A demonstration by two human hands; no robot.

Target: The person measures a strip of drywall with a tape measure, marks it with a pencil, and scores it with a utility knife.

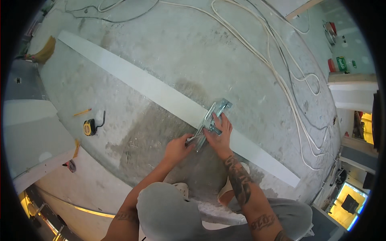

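A long white board strip [152, 86] lies slantwise across the floor, running from the upper left to the lower right. A shiny metal tool with a bar-like frame [219, 107] sits across it, right of the middle of the view. My left hand [177, 149] is closed on the near end of this tool, beside the strip's near edge. My right hand [220, 136] grips the tool from the right, over the strip, with its fingers bent around the metal parts. My fingers hide part of the tool.
Left of the strip lie a yellow-and-black tape measure [89, 127] and a yellow pencil [82, 112]. A broom head [46, 51] rests near the strip's far end. Pale cables [277, 76] loop over the floor at the right. My knees are close below my hands.
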